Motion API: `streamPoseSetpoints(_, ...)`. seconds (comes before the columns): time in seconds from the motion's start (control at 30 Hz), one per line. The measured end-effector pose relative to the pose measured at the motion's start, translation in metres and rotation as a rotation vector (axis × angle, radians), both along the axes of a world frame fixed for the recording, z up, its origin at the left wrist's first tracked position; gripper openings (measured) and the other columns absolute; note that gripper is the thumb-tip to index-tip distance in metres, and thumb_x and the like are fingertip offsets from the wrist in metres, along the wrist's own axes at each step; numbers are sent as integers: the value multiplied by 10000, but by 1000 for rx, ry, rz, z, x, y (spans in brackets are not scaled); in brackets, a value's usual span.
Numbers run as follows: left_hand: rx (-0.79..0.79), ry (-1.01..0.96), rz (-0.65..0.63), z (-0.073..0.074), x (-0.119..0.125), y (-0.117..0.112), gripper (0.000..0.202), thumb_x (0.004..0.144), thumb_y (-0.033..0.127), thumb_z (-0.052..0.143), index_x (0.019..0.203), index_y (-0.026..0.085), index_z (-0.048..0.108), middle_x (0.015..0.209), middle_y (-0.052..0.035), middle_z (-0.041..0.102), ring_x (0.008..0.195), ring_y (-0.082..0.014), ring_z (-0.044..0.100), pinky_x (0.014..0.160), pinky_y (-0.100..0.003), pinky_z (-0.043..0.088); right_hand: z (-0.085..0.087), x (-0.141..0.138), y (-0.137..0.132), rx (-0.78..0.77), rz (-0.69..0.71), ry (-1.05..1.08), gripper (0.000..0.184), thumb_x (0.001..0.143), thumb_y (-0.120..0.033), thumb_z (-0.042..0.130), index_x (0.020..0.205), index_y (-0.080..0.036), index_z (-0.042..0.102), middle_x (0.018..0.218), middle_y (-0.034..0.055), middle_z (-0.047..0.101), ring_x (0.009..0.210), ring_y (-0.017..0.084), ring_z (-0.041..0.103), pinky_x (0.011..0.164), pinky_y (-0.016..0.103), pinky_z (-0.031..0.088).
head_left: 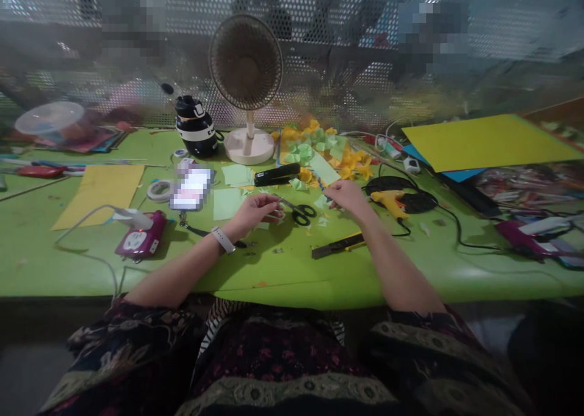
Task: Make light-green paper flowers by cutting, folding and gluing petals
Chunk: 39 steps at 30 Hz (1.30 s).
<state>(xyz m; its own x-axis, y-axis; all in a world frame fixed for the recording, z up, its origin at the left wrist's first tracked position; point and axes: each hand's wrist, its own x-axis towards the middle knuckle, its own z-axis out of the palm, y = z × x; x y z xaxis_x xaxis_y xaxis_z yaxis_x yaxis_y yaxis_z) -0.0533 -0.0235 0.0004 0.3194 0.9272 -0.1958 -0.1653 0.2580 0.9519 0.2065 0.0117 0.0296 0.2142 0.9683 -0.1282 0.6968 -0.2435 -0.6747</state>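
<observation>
My left hand (253, 212) rests on the green table (274, 270), its fingers curled in a pinch near a small pale green paper scrap; what it grips is too small to name. My right hand (345, 196) hovers just right of it, fingers pinched on a small blue-tipped item I cannot make out, beside a light green paper piece (322, 202). Black-handled scissors (298, 212) lie between the two hands. A pile of yellow and green paper flowers (319, 151) sits just beyond them.
A black stapler (277, 174), a yellow glue gun (393, 202) with its cord, a utility knife (337, 246), tape rolls (159, 190), a small fan (246, 87), a black bottle (196, 127), a pink power strip (141, 236) and yellow paper sheets (488, 141) lie around.
</observation>
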Motion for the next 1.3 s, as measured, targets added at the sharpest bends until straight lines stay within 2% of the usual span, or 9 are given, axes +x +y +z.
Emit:
streamPoseSetpoints(0.2, 1, -27, 1, -4, -1, 2, 124, 838, 189, 743, 912, 115, 677, 810, -52, 739, 697, -126, 717, 693, -277, 604, 5, -1, -1, 23, -51, 840, 94, 655, -208, 629, 718, -181, 566, 598, -25, 627, 467, 96, 576, 483, 218, 490)
streamPoseSetpoints(0.33, 11, -21, -19, -6, -2, 1, 171, 817, 235, 769, 911, 120, 684, 822, -54, 742, 699, -129, 711, 714, -296, 604, 2, -11, -9, 12, 88, 1050, 173, 588, -164, 556, 753, -202, 524, 617, -47, 601, 547, 122, 590, 552, 266, 526)
streamPoseSetpoints(0.4, 28, -6, -35, -6, -1, 0, 197, 808, 261, 779, 916, 122, 690, 828, -54, 743, 695, -131, 708, 720, -304, 603, -3, -19, -14, -35, 208, 1039, 135, 600, -181, 528, 734, -200, 521, 583, -40, 560, 511, 117, 534, 500, 253, 470)
streamPoseSetpoints(0.5, 41, 8, -58, -5, 0, -2, 252, 777, 299, 809, 909, 120, 691, 820, -51, 740, 679, -130, 703, 711, -304, 602, -10, -34, -25, -51, 334, 949, 83, 684, -254, 529, 747, -200, 533, 499, -82, 415, 390, 74, 280, 384, 222, 255)
streamPoseSetpoints(0.57, 33, 15, -72, -4, 2, -3, 295, 748, 324, 833, 908, 121, 691, 814, -48, 741, 675, -130, 706, 695, -291, 599, -13, -45, -33, 24, 383, 833, 179, 737, -335, 615, 840, -193, 576, 504, -105, 378, 407, 71, 246, 393, 221, 201)
streamPoseSetpoints(0.7, 29, 39, -82, -2, 3, -6, 341, 718, 359, 853, 917, 127, 703, 816, -48, 747, 671, -126, 710, 683, -264, 590, -16, -59, -43, 230, 378, 615, 383, 708, -438, 783, 943, -181, 623, 548, -101, 410, 487, 75, 337, 457, 220, 257)
streamPoseSetpoints(0.83, 34, 48, -99, 0, 3, -8, 330, 727, 357, 846, 927, 132, 711, 834, -55, 753, 680, -129, 716, 705, -273, 591, -16, -61, -45, 290, 370, 528, 370, 714, -504, 785, 815, -178, 641, 546, -78, 436, 504, 81, 349, 477, 232, 271)
streamPoseSetpoints(0.97, 41, 40, -125, -2, 3, -9, 314, 729, 335, 845, 926, 130, 713, 838, -57, 753, 676, -130, 715, 698, -273, 587, -16, -61, -44, 347, 352, 515, 385, 708, -526, 779, 689, -183, 605, 584, -40, 508, 542, 92, 393, 515, 244, 326)
streamPoseSetpoints(1.3, 16, 3, -115, -1, 1, -7, 287, 724, 269, 832, 957, 137, 728, 907, -74, 763, 773, -153, 729, 683, -265, 590, -13, -59, -45, 362, 237, 612, 282, 744, -408, 759, 702, -191, 583, 601, -39, 492, 549, 94, 394, 513, 245, 330)
